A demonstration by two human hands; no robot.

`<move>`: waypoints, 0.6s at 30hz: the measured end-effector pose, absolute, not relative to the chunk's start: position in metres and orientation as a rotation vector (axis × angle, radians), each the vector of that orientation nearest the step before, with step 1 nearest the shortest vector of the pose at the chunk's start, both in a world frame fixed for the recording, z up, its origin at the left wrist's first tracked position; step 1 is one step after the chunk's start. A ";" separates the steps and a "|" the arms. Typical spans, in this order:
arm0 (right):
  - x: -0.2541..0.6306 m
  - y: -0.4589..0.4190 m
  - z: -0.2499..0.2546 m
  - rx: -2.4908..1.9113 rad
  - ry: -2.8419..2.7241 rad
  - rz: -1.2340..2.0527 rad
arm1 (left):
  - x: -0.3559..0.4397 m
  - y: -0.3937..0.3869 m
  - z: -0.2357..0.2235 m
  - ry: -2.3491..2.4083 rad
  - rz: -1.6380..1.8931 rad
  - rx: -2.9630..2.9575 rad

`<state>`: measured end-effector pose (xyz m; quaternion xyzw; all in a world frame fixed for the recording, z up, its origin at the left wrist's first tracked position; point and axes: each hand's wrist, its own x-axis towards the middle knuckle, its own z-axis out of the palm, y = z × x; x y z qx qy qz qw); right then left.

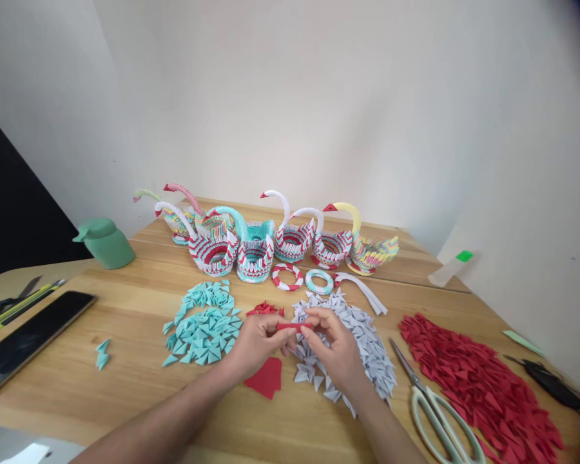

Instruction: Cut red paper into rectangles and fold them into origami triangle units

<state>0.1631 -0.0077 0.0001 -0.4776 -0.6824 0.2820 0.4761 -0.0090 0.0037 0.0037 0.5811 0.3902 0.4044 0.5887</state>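
Both hands meet over the wooden table (125, 399) and pinch a narrow folded red paper strip (294, 327) between them. My left hand (258, 341) grips its left end, my right hand (333, 345) its right end, fingers closed. Under the hands lie a stack of red paper squares (265, 378) and a heap of white folded triangles (367, 348). A pile of teal folded triangles (203, 325) sits just left of my left hand. A few red triangles (265, 310) lie beyond the hands.
Several modular paper swans (270, 238) and three paper rings (288, 276) stand at the back. A big heap of red triangles (478, 380) and scissors (435, 406) lie at the right. A phone (29, 335), a green dispenser (105, 241) and tools (9, 303) are at the left.
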 end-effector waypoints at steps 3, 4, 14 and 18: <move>0.163 -0.007 -0.001 -1.159 -1.670 0.688 | -0.008 0.004 0.003 0.918 0.944 1.364; 0.163 -0.007 -0.001 -1.157 -1.669 0.690 | -0.008 0.004 0.003 0.919 0.944 1.362; 0.164 -0.008 -0.005 -1.164 -1.661 0.710 | -0.008 0.009 -0.004 0.925 0.893 1.301; 0.164 -0.007 -0.005 -1.181 -1.661 0.719 | -0.009 0.008 -0.003 0.938 0.887 1.292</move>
